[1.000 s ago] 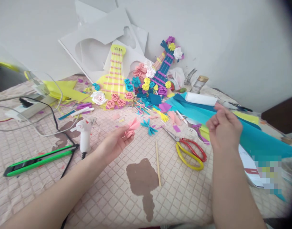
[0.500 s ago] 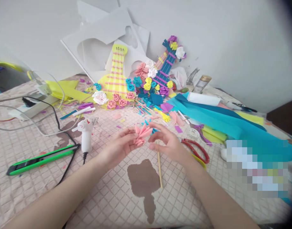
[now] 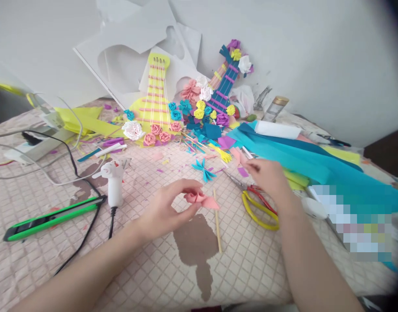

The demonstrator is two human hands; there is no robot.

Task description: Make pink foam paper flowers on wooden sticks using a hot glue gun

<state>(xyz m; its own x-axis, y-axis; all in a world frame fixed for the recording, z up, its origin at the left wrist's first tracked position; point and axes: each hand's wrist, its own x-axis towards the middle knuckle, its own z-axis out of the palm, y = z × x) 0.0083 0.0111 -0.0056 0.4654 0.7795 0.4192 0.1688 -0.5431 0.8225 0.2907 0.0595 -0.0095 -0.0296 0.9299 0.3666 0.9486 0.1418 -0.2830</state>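
Left hand (image 3: 168, 212) pinches the pink paper flower (image 3: 200, 198) just over the quilted cover (image 3: 147, 268), best lightly to spare its folds; right hand (image 3: 267, 177) hovers near the scissors (image 3: 259, 207), its grip too blurred to tell

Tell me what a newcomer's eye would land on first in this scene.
Two paper guitars stand propped at the back, a yellow guitar and a blue guitar, ringed with bright paper flowers. At centre, the left hand pinches a pink paper flower, while the right hand hovers above the red-and-yellow scissors. Teal paper sheets spread across the right side.
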